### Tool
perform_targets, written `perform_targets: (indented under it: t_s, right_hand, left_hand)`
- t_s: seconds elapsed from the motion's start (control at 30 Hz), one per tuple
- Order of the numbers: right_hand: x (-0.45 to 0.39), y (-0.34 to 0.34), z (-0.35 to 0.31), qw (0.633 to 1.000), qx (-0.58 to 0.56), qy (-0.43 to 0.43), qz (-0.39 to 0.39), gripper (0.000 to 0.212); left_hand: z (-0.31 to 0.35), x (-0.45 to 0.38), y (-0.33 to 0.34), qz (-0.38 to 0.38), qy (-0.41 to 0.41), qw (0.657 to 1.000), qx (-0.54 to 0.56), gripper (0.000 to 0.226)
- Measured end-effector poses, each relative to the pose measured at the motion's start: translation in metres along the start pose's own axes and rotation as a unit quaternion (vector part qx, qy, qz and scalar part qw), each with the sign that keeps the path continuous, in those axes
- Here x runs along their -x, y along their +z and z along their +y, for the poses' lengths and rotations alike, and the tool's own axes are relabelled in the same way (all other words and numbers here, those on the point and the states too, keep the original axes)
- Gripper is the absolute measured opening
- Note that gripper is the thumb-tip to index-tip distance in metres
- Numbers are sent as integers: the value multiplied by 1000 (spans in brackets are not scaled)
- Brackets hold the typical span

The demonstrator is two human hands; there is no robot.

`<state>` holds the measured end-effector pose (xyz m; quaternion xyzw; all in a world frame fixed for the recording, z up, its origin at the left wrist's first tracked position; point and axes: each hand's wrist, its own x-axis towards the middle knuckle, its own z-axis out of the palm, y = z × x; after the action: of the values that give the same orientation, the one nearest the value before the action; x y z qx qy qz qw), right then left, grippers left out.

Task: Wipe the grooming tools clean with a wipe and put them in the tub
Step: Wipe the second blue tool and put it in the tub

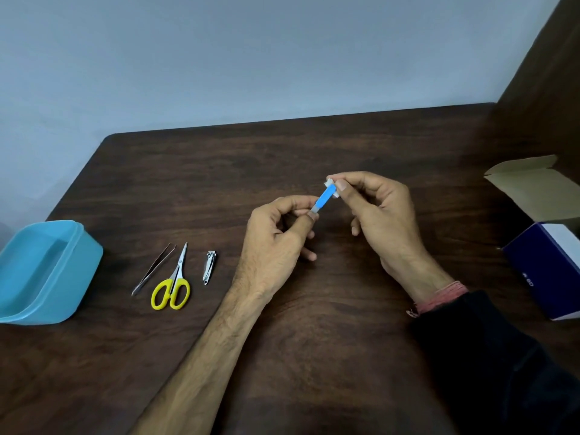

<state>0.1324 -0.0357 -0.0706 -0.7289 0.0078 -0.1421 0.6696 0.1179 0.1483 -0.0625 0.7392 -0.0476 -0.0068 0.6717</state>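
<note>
Left hand (276, 243) pinched the lower metal end of a small blue nail file (325, 196), held above the table (314, 340) mid-frame; right hand (383, 215) pinched a small white wipe (330, 183) folded over the file's upper tip. Judged step: wiping the file. To do it well, keep the left pinch firm, drag the wipe along the full length, turn the file to get both faces. Tweezers (153, 268), yellow-handled scissors (174, 284) and nail clipper (209, 266) lay in a row on the table, apparently unwiped. Blue tub (78, 271) sat far left, looked empty. Open cardboard box (539, 246) at right edge.
</note>
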Motion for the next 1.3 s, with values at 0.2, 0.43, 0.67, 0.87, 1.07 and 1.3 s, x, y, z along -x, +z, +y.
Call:
perform_targets:
  t_s: [0.2,0.43,0.67,0.87,1.07,1.3]
  right_hand:
    - [-2,-1,0,1000,-15,1,-1,15]
    - [-3,-2,0,1000,-19,1,-3,16]
    - [-2,1,4,999,18,-31,-18,15]
    - [-1,2,5,999,35,-34,-14,11]
    - [-2,1,7,998,51,-29,8,5]
    - [-2,-1,5,999,23,-27,9,8]
  left_hand:
    - [-2,-1,0,13,-5,1000,-2,22]
    - [-3,-2,-1,10,-7,1000,-6,21]
    - [-4,-1,-1,13,3,1000,-7,23]
    - [-4,0,0,22,27,999,-16,26]
    - [-3,0,0,13,40,999,-34,28]
    - [-2,0,0,2,37,999,-32,26]
